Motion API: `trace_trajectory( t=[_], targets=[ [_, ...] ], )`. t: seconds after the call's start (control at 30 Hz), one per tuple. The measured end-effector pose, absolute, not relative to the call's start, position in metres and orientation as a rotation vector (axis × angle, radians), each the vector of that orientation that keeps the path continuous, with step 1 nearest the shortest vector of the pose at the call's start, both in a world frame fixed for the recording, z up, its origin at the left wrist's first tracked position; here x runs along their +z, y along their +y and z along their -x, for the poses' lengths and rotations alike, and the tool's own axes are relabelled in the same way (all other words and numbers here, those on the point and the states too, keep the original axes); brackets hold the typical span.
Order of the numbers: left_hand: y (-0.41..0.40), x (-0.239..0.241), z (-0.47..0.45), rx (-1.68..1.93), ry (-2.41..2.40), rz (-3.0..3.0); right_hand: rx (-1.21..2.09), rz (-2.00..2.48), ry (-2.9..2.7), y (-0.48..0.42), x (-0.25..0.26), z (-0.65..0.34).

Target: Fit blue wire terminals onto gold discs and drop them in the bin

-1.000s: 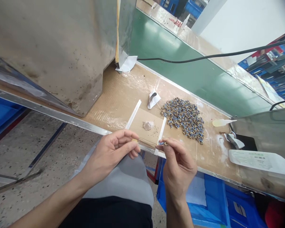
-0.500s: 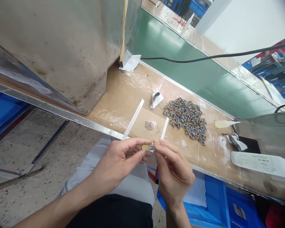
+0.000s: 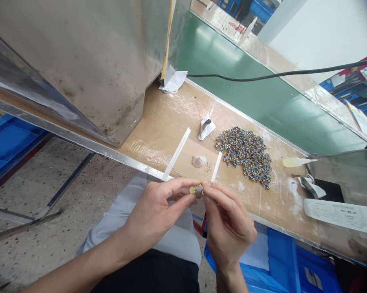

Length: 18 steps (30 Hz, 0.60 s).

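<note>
My left hand [image 3: 163, 207] is closed, with thumb and fingers pinching a small part with a round yellow disc and a blue body [image 3: 196, 190]. From the other side, the fingertips of my right hand [image 3: 227, 215] are pinched together at the blue end of that part. Whether they grip the part itself or something tiny against it is hidden. Both hands are just off the bench's front edge, above my lap. Past them on the bench lie a small clear dish [image 3: 199, 161] and several tiny specks [image 3: 210, 166] on a cardboard square.
A heap of small blue and gold parts [image 3: 246, 154] lies right of the dish. White tape strips [image 3: 177, 154] flank the cardboard. Farther right are a squeeze bottle [image 3: 296, 162] and a white bottle [image 3: 339, 213]. A metal housing [image 3: 104, 61] stands left; a black cable [image 3: 262, 76] crosses behind.
The view has shifted slightly, so the bench and both hands appear a little farther right. My hands keep their hold on the small part, with almost the same finger positions.
</note>
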<state>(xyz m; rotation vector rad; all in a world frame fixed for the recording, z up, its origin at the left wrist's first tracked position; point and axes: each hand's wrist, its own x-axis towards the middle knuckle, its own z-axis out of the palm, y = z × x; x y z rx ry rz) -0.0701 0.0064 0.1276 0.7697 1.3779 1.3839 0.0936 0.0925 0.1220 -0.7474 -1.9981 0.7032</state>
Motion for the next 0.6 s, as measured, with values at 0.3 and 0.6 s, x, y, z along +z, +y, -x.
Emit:
trace_trajectory(
  t=[0.3, 0.6],
  targets=[
    [0.0058, 0.13, 0.0701, 1.376, 1.424, -0.818, 0.693, 0.72, -2.027, 0.0927, 0.1229, -0.0935],
    [0.0014, 0.1306, 0.0681, 1.328, 1.568, -0.983, 0.53, 0.645, -2.072, 0.0909, 0.1242, -0.0933]
  ],
)
